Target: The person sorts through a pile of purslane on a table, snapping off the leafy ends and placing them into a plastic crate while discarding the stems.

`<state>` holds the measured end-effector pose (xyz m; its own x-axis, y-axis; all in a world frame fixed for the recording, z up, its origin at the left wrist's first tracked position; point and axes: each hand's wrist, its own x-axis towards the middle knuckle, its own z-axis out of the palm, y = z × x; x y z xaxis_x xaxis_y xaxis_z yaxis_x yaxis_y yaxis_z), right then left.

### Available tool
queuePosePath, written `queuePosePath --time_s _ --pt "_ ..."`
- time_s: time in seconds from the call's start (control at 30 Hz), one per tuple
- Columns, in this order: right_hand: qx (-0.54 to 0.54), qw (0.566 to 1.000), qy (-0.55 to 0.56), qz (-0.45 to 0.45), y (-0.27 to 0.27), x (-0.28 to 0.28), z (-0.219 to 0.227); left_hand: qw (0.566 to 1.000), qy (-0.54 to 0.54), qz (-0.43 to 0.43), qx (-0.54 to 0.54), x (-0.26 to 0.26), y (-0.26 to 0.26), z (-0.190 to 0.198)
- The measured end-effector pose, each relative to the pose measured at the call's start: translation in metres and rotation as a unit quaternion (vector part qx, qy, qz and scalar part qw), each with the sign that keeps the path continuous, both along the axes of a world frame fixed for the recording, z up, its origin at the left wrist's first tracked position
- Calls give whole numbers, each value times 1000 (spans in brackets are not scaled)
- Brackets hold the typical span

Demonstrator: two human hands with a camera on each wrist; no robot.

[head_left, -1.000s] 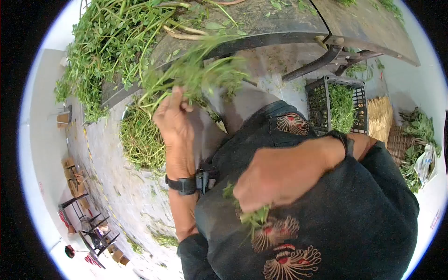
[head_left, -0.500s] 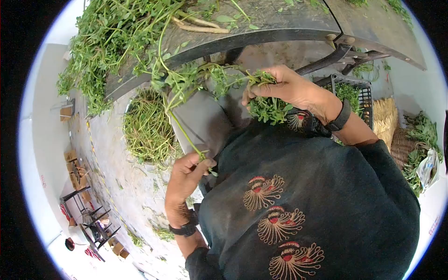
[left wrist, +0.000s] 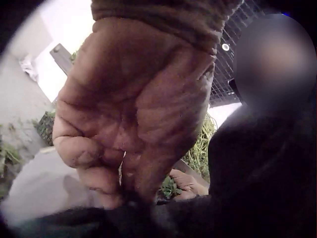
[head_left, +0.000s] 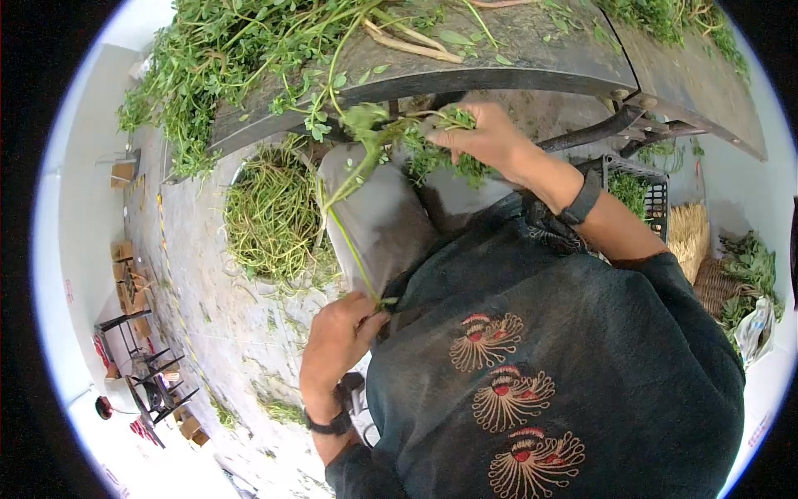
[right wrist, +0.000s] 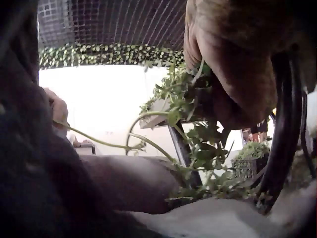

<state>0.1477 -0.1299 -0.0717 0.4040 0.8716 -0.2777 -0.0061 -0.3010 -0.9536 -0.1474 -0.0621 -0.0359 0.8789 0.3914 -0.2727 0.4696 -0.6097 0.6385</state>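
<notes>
My left hand (head_left: 337,343) pinches a slender green stem (head_left: 352,252); my right hand (head_left: 497,143) curls closely round a bushy, small-leaved bunch (head_left: 472,171).

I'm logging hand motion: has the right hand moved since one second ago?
Yes. In the head view, the right hand has moved up the picture toward the table edge: it was well below, over the dark top; now it's just beneath.

The dark, scuffed surface (head_left: 540,54) bore a heap of greens (head_left: 241,75) at its left, spilling over the near edge. Beside it lay pale stalks (head_left: 413,43) and loose leaves; more greens sat beyond a dark seam (head_left: 617,37). Scraps (head_left: 283,412) littered the floor (head_left: 199,258).
</notes>
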Motion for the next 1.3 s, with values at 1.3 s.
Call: queuePosePath --time_s 1.3 --pt "37 907 -170 385 1 -42 -11 970 -167 140 112 45 15 -48"
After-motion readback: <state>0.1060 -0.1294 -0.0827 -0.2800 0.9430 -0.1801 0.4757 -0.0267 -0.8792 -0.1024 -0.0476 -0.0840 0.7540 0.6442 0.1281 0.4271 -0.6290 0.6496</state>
